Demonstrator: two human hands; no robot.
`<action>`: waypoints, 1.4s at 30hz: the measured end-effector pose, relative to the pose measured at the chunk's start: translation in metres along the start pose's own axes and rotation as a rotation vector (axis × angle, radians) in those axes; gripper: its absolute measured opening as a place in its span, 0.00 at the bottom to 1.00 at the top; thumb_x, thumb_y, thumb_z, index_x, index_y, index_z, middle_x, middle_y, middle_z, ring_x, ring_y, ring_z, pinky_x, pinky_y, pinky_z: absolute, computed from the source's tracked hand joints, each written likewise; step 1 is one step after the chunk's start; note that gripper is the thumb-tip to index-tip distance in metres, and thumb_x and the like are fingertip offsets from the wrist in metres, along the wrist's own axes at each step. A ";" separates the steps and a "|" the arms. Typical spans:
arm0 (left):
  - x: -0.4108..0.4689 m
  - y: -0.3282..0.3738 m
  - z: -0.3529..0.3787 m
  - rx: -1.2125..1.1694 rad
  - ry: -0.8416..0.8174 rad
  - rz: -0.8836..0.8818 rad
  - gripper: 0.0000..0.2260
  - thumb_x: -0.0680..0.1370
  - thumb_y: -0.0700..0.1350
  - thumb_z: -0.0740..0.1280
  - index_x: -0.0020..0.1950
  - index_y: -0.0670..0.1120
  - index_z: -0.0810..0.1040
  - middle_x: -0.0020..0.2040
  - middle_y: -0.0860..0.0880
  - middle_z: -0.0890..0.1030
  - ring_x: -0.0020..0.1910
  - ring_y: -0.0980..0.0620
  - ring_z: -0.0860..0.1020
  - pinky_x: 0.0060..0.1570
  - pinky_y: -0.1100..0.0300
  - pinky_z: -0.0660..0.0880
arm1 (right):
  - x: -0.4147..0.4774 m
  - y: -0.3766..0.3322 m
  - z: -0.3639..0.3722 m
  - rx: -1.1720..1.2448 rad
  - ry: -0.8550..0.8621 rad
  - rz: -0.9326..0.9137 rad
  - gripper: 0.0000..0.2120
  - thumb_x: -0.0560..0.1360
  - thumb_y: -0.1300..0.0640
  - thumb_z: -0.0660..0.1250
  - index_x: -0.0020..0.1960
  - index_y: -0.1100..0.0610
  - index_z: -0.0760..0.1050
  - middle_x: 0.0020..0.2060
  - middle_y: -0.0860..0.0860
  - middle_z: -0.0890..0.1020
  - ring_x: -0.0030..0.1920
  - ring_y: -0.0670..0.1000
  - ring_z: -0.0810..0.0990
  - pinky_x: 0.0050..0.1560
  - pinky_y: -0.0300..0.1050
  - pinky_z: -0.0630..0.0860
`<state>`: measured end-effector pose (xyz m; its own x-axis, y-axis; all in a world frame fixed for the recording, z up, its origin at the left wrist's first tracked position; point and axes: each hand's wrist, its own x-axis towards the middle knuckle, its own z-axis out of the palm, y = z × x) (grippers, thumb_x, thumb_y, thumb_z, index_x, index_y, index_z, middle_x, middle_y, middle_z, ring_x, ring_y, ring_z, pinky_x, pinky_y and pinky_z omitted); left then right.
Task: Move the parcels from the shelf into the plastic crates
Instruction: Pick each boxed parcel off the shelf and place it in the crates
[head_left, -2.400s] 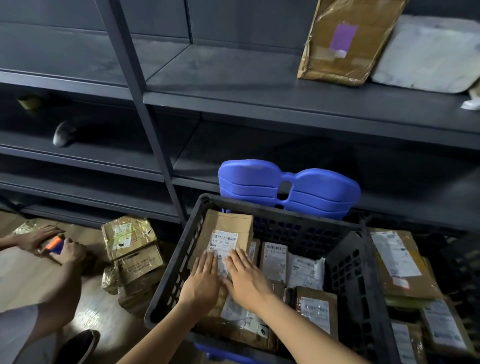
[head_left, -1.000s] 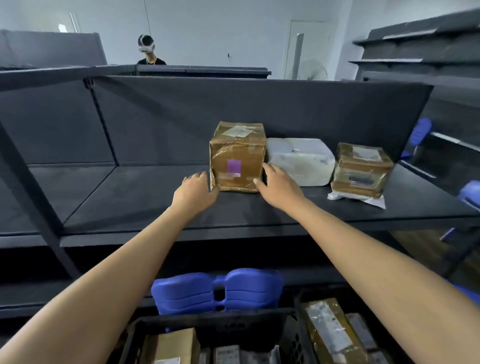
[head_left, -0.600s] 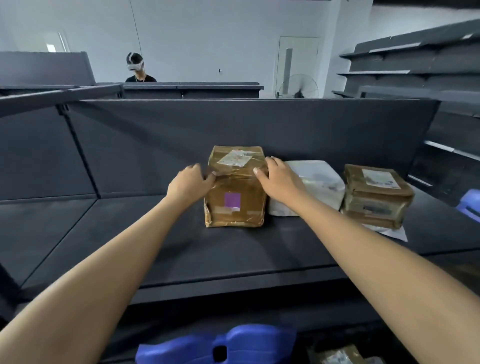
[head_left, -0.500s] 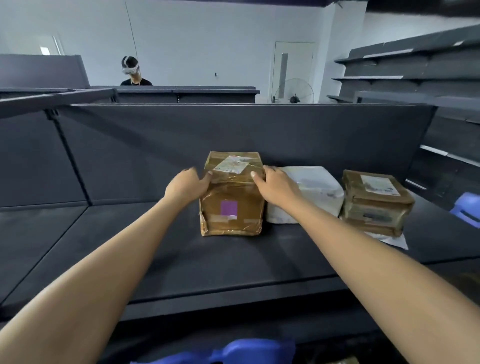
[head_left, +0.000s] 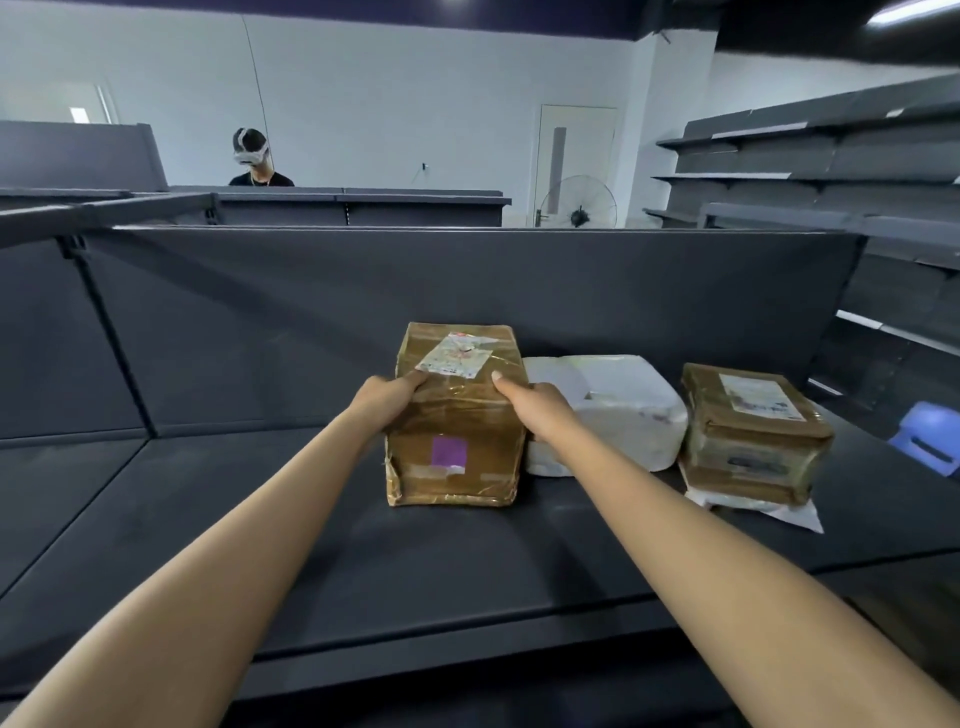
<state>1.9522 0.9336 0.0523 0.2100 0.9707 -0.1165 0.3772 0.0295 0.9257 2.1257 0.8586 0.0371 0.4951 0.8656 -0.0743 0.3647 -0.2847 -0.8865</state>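
A brown taped box (head_left: 454, 426) with a purple sticker on its front and a white label on top stands on the dark shelf (head_left: 291, 530). My left hand (head_left: 387, 400) presses its left side and my right hand (head_left: 530, 405) its right side, thumbs over the top edge. Both hands grip the box together. Right of it lie a white wrapped parcel (head_left: 618, 410) and another brown parcel (head_left: 748, 441) that rests on a flat white bag. The crates are out of view.
The shelf's back panel (head_left: 467, 291) rises right behind the parcels. A person with a headset (head_left: 254, 158) stands beyond the shelving. More grey shelves (head_left: 831, 156) line the right wall, a fan (head_left: 577, 202) stands by the door, and a blue stool (head_left: 930, 434) sits at far right.
My view rose from the crate of parcels to the top shelf. Both hands left the crate, reached the brown box and closed on its sides, thumbs over the top.
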 end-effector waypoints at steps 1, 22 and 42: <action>-0.005 -0.001 0.000 -0.008 0.005 0.013 0.20 0.75 0.58 0.66 0.55 0.42 0.76 0.52 0.44 0.80 0.52 0.44 0.80 0.57 0.52 0.77 | -0.004 0.003 0.000 0.021 0.006 -0.022 0.30 0.73 0.34 0.61 0.62 0.57 0.75 0.57 0.52 0.81 0.57 0.54 0.78 0.57 0.48 0.75; -0.181 -0.049 -0.013 -0.451 0.000 0.142 0.13 0.76 0.54 0.68 0.54 0.47 0.79 0.48 0.50 0.85 0.46 0.50 0.84 0.43 0.57 0.80 | -0.202 0.084 -0.003 0.301 -0.007 -0.393 0.23 0.75 0.51 0.68 0.70 0.49 0.70 0.54 0.38 0.81 0.58 0.36 0.77 0.59 0.33 0.73; -0.303 -0.093 -0.022 -0.517 0.199 0.255 0.08 0.76 0.52 0.69 0.47 0.49 0.82 0.45 0.50 0.86 0.47 0.49 0.84 0.53 0.46 0.79 | -0.297 0.058 -0.005 0.287 -0.067 -0.248 0.11 0.73 0.40 0.67 0.50 0.44 0.80 0.45 0.41 0.85 0.49 0.41 0.82 0.54 0.40 0.76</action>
<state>1.8337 0.6423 0.0092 0.0451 0.9869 0.1548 -0.1598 -0.1458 0.9763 2.0037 0.5829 0.0100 0.3632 0.9216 0.1372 0.2265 0.0555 -0.9724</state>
